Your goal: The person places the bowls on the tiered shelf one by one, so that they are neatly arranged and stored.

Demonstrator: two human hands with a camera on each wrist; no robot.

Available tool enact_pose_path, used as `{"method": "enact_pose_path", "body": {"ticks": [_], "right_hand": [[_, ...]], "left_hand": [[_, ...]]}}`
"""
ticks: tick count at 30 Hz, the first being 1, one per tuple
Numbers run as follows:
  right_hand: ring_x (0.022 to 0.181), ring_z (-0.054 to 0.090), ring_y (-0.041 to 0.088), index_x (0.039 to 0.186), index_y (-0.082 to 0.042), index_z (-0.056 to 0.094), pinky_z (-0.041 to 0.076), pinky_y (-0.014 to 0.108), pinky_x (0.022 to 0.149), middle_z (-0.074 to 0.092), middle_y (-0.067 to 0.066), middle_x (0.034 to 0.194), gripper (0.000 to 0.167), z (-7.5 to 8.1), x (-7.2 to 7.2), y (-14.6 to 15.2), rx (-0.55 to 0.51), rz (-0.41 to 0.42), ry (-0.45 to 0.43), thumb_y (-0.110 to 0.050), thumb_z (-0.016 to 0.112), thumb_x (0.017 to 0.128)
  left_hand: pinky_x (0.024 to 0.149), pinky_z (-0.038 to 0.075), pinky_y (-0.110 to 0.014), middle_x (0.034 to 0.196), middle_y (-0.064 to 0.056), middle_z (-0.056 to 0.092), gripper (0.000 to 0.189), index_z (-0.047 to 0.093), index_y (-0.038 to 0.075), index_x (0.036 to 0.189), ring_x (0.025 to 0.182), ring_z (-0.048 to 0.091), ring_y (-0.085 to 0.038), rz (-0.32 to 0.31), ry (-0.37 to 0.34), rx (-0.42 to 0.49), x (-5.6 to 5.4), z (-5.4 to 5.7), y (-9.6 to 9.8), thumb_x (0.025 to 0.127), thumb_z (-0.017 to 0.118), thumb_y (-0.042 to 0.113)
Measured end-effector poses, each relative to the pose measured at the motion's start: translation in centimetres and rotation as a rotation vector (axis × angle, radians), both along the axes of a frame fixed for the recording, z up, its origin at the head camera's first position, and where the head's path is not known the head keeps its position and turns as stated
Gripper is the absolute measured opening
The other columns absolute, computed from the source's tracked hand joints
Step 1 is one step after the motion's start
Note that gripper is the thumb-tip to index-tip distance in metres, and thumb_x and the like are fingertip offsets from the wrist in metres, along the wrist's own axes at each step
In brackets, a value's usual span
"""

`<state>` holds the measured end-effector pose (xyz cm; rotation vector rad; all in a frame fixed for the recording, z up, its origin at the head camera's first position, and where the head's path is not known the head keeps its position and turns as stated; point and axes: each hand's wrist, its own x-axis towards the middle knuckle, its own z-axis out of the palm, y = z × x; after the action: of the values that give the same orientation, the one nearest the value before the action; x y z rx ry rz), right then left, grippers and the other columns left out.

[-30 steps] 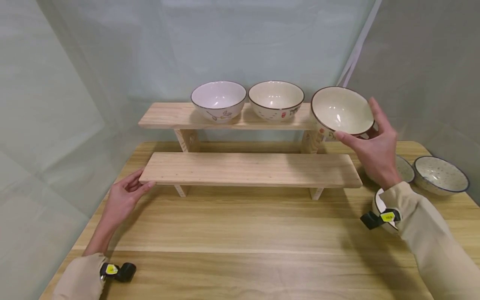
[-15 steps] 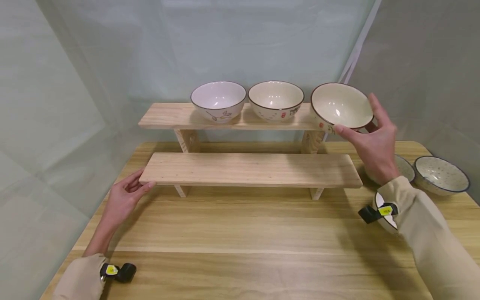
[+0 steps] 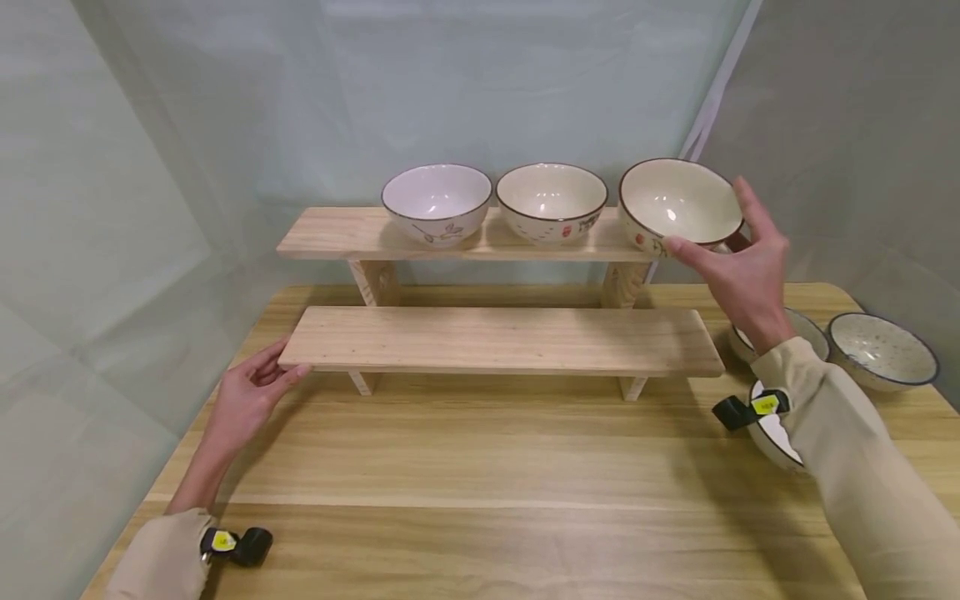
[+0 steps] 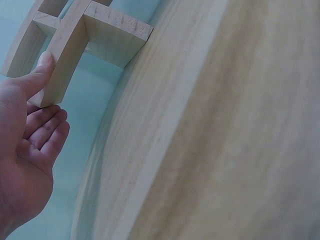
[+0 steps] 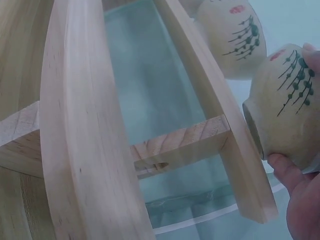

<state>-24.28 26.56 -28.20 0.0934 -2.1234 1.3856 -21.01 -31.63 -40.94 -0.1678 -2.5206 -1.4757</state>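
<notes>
In the head view my right hand [image 3: 752, 279] grips a cream bowl [image 3: 678, 200] with a brown rim, thumb on its near side and fingers at the right. The bowl is slightly tilted at the right end of the upper board [image 3: 337, 232]. In the right wrist view its foot [image 5: 254, 131] is close to the board; contact cannot be told. My left hand [image 3: 242, 404] pinches the left end of the lower board [image 3: 495, 337], thumb [image 4: 42, 72] on top and fingers beneath. A white bowl [image 3: 437, 204] and another cream bowl [image 3: 552, 202] stand upright on the upper board.
To the right on the wooden table [image 3: 480, 483] stand a speckled blue-rimmed bowl [image 3: 881, 350], another bowl [image 3: 806, 333] and a white dark-rimmed bowl [image 3: 776, 433], both partly hidden by my right arm. Pale sheeting [image 3: 487, 83] hangs behind the two-tier wooden stand.
My right hand has moved the held bowl slightly back and left, with less tilt, toward the upper board's right end. The left hand stays on the lower board.
</notes>
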Motion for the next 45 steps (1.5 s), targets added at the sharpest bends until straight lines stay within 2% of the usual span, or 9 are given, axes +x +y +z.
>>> {"method": "enact_pose_path", "body": {"ticks": [13, 20, 28, 45], "right_hand": [[0.129, 0.055, 0.034, 0.163, -0.009, 0.029, 0.050, 0.024, 0.099, 0.036, 0.015, 0.162, 0.094, 0.0, -0.6, 0.3, -0.021, -0.020, -0.016, -0.013, 0.083, 0.086], [0.133, 0.053, 0.035, 0.164, -0.010, 0.028, 0.050, 0.025, 0.100, 0.038, 0.017, 0.160, 0.095, 0.0, -0.7, 0.1, -0.048, 0.014, -0.016, -0.014, 0.083, 0.086], [0.129, 0.056, 0.030, 0.163, -0.010, 0.028, 0.051, 0.023, 0.098, 0.044, 0.019, 0.155, 0.095, 0.0, -1.0, 0.1, -0.069, 0.009, -0.021, -0.014, 0.084, 0.086], [0.124, 0.059, 0.029, 0.163, -0.010, 0.029, 0.051, 0.024, 0.098, 0.046, 0.019, 0.154, 0.092, 0.2, -1.5, -0.2, -0.061, -0.008, -0.026, -0.022, 0.082, 0.089]], "left_hand": [[0.082, 0.048, -0.007, 0.142, -0.039, 0.050, 0.068, 0.037, -0.013, 0.153, 0.104, 0.054, 0.014, 0.001, 0.000, -0.001, 0.2, 0.2, 0.2, 0.102, 0.069, 0.019], [0.082, 0.048, -0.007, 0.141, -0.040, 0.049, 0.067, 0.037, -0.013, 0.153, 0.104, 0.054, 0.014, 0.000, 0.002, 0.000, 0.2, 0.1, 0.1, 0.102, 0.069, 0.018], [0.082, 0.049, -0.007, 0.141, -0.039, 0.051, 0.067, 0.037, -0.014, 0.152, 0.103, 0.054, 0.015, 0.004, 0.006, 0.015, 0.2, 0.2, 0.2, 0.102, 0.069, 0.018], [0.082, 0.048, -0.007, 0.141, -0.038, 0.051, 0.066, 0.038, -0.013, 0.152, 0.104, 0.054, 0.014, 0.001, 0.006, 0.007, 0.2, 0.2, 0.1, 0.102, 0.069, 0.017]]}}
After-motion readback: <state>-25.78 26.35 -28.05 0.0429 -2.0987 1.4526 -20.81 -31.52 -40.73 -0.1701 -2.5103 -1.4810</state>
